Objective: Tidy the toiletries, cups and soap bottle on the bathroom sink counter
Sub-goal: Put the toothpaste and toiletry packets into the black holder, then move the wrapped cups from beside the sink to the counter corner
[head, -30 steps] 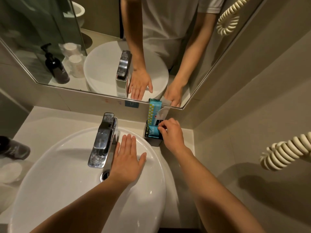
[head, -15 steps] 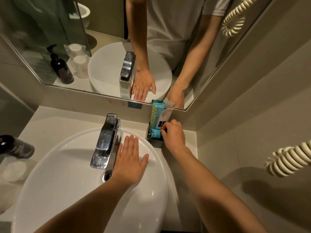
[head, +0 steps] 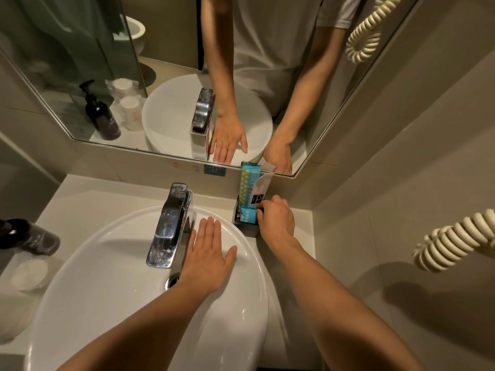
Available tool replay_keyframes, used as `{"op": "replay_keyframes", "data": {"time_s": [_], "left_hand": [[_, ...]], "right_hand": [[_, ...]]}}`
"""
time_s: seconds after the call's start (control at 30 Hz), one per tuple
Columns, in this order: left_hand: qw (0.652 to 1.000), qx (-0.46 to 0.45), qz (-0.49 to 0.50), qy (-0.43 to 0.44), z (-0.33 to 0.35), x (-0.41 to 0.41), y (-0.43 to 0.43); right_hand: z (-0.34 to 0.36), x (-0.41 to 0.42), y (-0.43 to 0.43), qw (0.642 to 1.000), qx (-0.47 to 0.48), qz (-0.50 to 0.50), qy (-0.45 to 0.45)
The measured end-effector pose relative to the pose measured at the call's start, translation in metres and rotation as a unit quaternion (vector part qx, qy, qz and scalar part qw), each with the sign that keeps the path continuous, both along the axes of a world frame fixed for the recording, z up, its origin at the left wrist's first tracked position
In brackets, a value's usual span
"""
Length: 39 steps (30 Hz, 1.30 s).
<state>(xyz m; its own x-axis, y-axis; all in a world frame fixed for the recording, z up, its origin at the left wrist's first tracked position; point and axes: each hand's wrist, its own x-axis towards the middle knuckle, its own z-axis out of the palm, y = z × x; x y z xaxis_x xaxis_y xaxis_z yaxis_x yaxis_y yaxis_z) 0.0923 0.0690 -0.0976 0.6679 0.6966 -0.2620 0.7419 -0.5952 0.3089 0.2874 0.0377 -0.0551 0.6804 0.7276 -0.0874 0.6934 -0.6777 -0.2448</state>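
Note:
At the back right of the counter a black holder (head: 245, 229) stands against the wall. It holds a tall dotted blue-green packet (head: 247, 183), a white packet (head: 261, 190) and a small blue packet (head: 247, 215). My right hand (head: 276, 220) is at the holder's right side, fingertips pinched on the small blue packet's edge. My left hand (head: 209, 258) lies flat and open on the white sink's (head: 107, 295) rim beside the chrome faucet (head: 171, 226). A dark soap bottle (head: 29, 236) and plastic-wrapped cups (head: 26, 274) are at the far left, blurred.
A mirror (head: 174, 62) runs along the back wall above the counter and reflects the sink, bottle, cups and my arms. A coiled cream cord (head: 455, 239) hangs off the right wall. The beige counter (head: 88, 199) wraps around the basin.
My right hand has stayed at the holder and its fingers have shifted slightly down onto the small blue packet. My left hand has not moved on the rim.

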Motion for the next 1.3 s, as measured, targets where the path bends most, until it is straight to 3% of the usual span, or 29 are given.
{"op": "replay_keyframes", "data": {"time_s": [0.37, 0.67, 0.93, 1.3], "left_hand": [[0.999, -0.035, -0.023, 0.012, 0.012, 0.001, 0.009], [0.996, 0.008, -0.066, -0.058, 0.048, -0.013, 0.007], [0.993, 0.024, -0.092, -0.064, 0.064, -0.054, -0.016], [0.992, 0.096, -0.067, -0.046, 0.069, -0.150, -0.040]], "right_hand": [[0.020, -0.019, -0.039, 0.998, 0.067, -0.018, -0.006], [0.032, -0.064, -0.081, 1.000, 0.018, 0.020, -0.015], [0.037, -0.111, -0.107, 0.997, -0.047, 0.062, -0.012], [0.041, -0.199, -0.109, 0.989, -0.042, 0.142, 0.000]]}}
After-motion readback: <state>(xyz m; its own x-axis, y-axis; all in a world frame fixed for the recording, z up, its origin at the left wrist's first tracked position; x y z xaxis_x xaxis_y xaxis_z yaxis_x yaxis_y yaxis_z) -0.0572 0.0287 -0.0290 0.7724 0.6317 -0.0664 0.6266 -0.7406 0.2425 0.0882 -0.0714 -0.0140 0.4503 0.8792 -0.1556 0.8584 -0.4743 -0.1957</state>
